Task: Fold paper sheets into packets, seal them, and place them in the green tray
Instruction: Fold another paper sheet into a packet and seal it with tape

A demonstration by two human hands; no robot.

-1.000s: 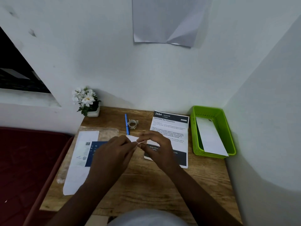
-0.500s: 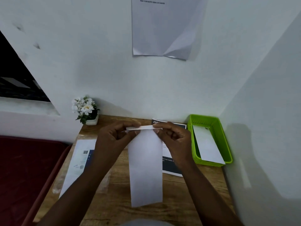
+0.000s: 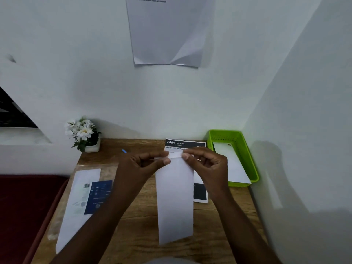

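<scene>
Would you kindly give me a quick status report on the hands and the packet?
Left hand and right hand pinch top flap of long white folded paper packet. Packet held above wooden table. Green plastic tray holds one white packet; path unobstructed.

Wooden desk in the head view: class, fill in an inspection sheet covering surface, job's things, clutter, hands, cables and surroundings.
Surface: brown wooden desk, grain visible.
Job's things: long white folded paper packet held above the desk; green plastic tray at right, holding a white packet.
Clutter: black-and-white printed sheet; white and blue leaflet; blue pen; small pot of white flowers.
Hands: left hand and right hand both pinch the packet's top fold.
Cables: nothing seen.
Surroundings: white walls; creased grey sheet on the wall; dark red surface at left.
</scene>
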